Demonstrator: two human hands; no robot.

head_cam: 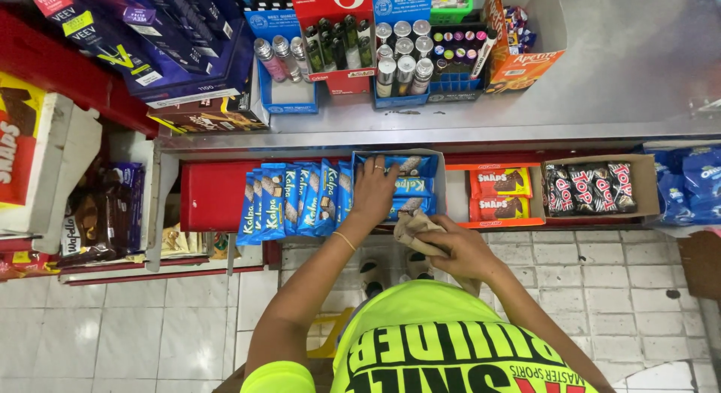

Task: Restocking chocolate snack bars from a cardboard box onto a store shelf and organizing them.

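My left hand (pixel 373 188) reaches into an open cardboard box (pixel 438 184) of blue chocolate-bar packs (pixel 412 185) on a low shelf, fingers spread over the packs. Several more blue packs (pixel 293 200) stand upright in a row just left of the box. My right hand (pixel 460 249) is closed around a crumpled brown cloth (pixel 412 228), held just in front of the box, above the tiled floor.
To the right sit an orange box of red snack packs (pixel 500 194) and a cardboard box of dark bars (pixel 589 188). A metal counter (pixel 616 77) above carries lighter displays (pixel 334 40) and small tubes. Blue biscuit packs (pixel 695 184) lie far right; brown wafer packs (pixel 105 213) at left.
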